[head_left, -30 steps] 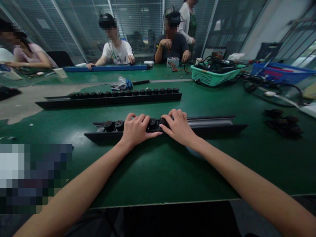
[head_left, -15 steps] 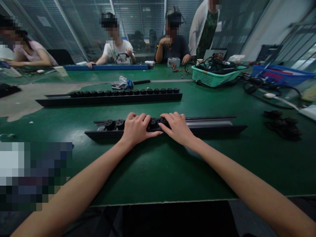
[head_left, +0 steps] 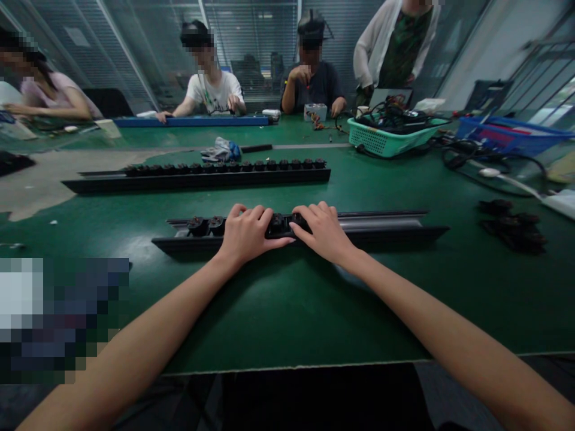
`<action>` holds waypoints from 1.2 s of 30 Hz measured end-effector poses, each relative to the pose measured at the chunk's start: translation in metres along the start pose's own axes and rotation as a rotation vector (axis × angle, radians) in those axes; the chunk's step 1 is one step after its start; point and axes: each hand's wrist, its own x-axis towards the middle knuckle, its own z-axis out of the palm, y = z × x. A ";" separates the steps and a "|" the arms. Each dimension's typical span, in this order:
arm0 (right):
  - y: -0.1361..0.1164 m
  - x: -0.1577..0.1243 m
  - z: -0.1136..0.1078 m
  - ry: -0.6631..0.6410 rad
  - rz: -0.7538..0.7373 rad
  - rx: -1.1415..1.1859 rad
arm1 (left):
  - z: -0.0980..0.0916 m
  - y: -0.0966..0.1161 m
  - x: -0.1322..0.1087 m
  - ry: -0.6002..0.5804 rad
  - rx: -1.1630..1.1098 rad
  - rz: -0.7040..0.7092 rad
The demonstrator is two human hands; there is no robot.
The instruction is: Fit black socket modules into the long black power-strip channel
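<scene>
A long black metal channel (head_left: pixel 390 236) lies crosswise on the green table in front of me. Round black socket-like parts (head_left: pixel 196 225) sit in its left half, while its right half shows a bare silvery inside. My left hand (head_left: pixel 246 232) wraps over the channel near its middle, fingers at the far side and thumb stretched along the front wall. Close to its right, my right hand (head_left: pixel 322 232) is curled over another round black part (head_left: pixel 300 222) in the channel, thumb at the near side. Both palms hide some of the parts beneath them.
Behind lies a second black channel (head_left: pixel 202 181) filled with similar parts. Loose black parts (head_left: pixel 512 226) are heaped at the right. Farther back are gloves (head_left: pixel 221 149), a green basket (head_left: pixel 395 140) of cables and a blue basket (head_left: pixel 516 136). Several people sit or stand across the table.
Both my hands keep their places on the channel, with hardly any movement. Across the table, the standing person has shifted right and a seated person's hand has lowered.
</scene>
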 end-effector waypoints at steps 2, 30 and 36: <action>0.000 0.000 -0.001 0.002 0.004 0.008 | -0.001 0.000 0.000 -0.003 -0.005 0.001; 0.009 0.000 -0.001 -0.001 0.004 -0.034 | 0.000 0.000 0.000 0.005 -0.010 -0.005; 0.008 0.000 -0.001 0.007 0.012 -0.032 | -0.001 0.000 0.000 -0.008 -0.026 -0.008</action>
